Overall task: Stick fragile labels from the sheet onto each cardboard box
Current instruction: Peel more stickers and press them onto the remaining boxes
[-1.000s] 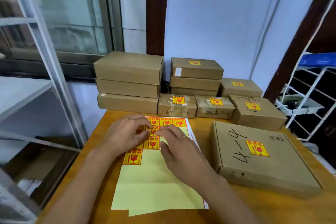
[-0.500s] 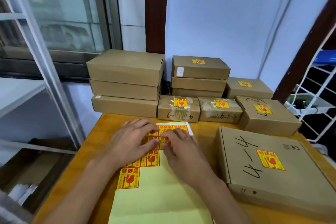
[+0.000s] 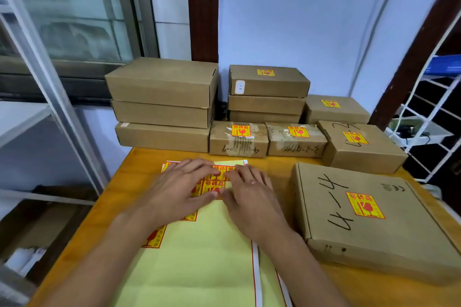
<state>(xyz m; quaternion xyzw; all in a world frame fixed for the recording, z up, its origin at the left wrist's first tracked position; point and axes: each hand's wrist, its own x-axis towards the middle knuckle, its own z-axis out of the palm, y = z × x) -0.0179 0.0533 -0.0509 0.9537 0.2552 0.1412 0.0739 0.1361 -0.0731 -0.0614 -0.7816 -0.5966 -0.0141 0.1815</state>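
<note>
A pale yellow label sheet [image 3: 199, 257] lies on the wooden table [image 3: 119, 194]; a few red-and-yellow fragile labels [image 3: 214, 183] remain near its far end and left edge. My left hand [image 3: 179, 189] rests flat on those labels with its fingers spread. My right hand [image 3: 252, 197] touches the labels beside it, its fingertips and thumb at a label's edge. No label is lifted off. The top box of the left stack [image 3: 162, 80] shows no label. The middle stack [image 3: 269, 82], several smaller boxes and the flat box marked "4-4" [image 3: 411, 244] each carry one.
Boxes line the table's far edge against the wall. A small taped box [image 3: 238, 147] stands just beyond the sheet. A grey metal shelf frame [image 3: 50, 77] is at the left, a white wire rack [image 3: 429, 117] at the right.
Both hands have stayed on the labelled end of the sheet, the left now flatter over the labels. The view has moved closer to the table.
</note>
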